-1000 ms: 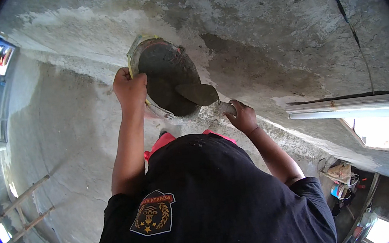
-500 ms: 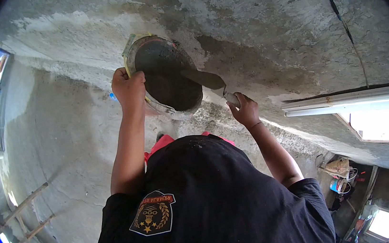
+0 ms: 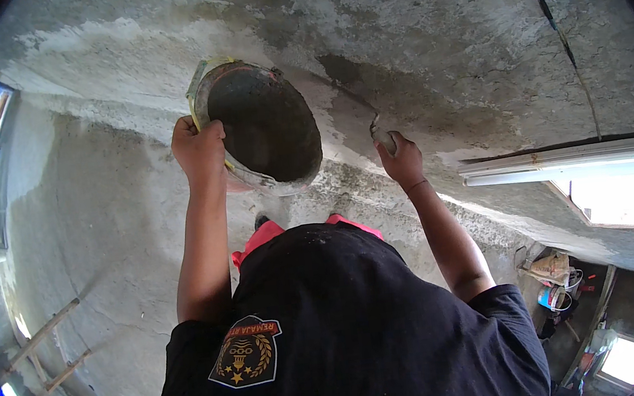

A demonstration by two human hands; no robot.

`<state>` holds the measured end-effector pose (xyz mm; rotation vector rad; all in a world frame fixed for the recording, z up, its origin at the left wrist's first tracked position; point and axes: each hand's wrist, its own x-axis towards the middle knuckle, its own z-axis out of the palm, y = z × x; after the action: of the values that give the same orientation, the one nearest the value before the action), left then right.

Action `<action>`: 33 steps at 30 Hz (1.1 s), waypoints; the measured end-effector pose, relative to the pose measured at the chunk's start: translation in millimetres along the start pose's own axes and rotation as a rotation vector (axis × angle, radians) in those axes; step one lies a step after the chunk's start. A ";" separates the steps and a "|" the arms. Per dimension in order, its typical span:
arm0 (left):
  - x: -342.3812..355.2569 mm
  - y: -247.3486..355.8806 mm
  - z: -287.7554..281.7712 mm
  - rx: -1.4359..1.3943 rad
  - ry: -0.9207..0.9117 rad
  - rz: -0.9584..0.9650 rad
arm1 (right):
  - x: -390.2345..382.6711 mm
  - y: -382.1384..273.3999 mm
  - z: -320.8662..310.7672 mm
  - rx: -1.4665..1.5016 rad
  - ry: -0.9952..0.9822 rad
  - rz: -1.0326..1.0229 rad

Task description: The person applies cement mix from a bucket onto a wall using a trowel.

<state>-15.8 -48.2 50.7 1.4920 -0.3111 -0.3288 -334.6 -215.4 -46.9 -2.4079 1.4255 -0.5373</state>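
My left hand (image 3: 201, 152) is closed on the left rim of a bucket (image 3: 203, 93), where a yellow-green strip or handle runs. Grey wet mortar (image 3: 266, 129) lies inside the bucket, which is tilted with its mouth toward me. In my right hand (image 3: 405, 163) is the handle of a trowel (image 3: 383, 140). Its blade shows nearly edge-on, to the right of the bucket and at the wall's surface, next to a dark damp patch (image 3: 341, 70). Whether the blade presses on the wall, I cannot tell.
The rough grey wall (image 3: 425, 45) fills the top and right, with a cable (image 3: 541, 4) hanging down it. A bright window opening (image 3: 622, 198) is at right. Wooden poles (image 3: 47, 330) stand at lower left; a small pail (image 3: 551, 298) and a sack (image 3: 550, 269) lie at lower right.
The trowel has come out of the bucket's mouth and over to the wall on the right, its blade turned edge-on. My left hand and the bucket have shifted slightly left.
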 end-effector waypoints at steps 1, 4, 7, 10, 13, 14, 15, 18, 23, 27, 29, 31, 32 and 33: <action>-1.0 1.9 0.9 0.002 0.006 -0.001 | 3.2 3.5 4.2 0.001 -0.005 -0.004; -2.1 5.4 3.1 0.041 0.028 0.005 | 12.0 23.6 24.8 0.042 0.050 -0.001; 0.5 2.6 3.7 0.080 0.027 -0.045 | 23.1 41.4 37.6 0.161 -0.012 -0.056; -0.3 3.1 7.8 0.020 0.080 -0.023 | 29.6 38.3 41.4 0.444 -0.130 0.094; 6.1 -6.7 3.0 0.059 0.057 -0.018 | 33.8 37.8 44.3 0.595 -0.243 0.234; 8.3 -12.3 0.1 0.071 0.065 -0.008 | 35.9 40.1 49.2 0.618 -0.249 0.213; 8.6 -8.4 3.7 0.077 0.071 0.004 | 40.8 43.5 47.6 0.640 -0.250 0.190; 1.0 7.5 6.2 0.149 0.088 -0.005 | 52.5 53.3 40.8 0.716 -0.338 0.318; -6.3 13.1 2.3 0.178 0.143 0.009 | 60.1 74.7 40.0 0.719 -0.348 0.339; -12.2 19.3 5.7 0.244 0.147 -0.008 | 59.1 101.0 53.1 0.699 -0.283 0.267; -13.5 16.4 3.4 0.265 0.173 -0.011 | 50.3 105.0 53.5 0.711 -0.286 0.320; -10.9 9.1 -0.9 0.278 0.197 -0.013 | 37.9 105.3 52.9 0.719 -0.282 0.370; -9.2 2.7 -3.9 0.263 0.205 -0.015 | 30.3 107.3 54.2 0.694 -0.253 0.368; -8.5 -1.2 -4.7 0.247 0.210 -0.017 | 23.7 110.9 55.7 0.667 -0.221 0.368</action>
<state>-21.7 -40.5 49.3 1.7568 -0.1752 -0.1479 -384.6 -284.9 -139.8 -1.5897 1.2859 -0.5264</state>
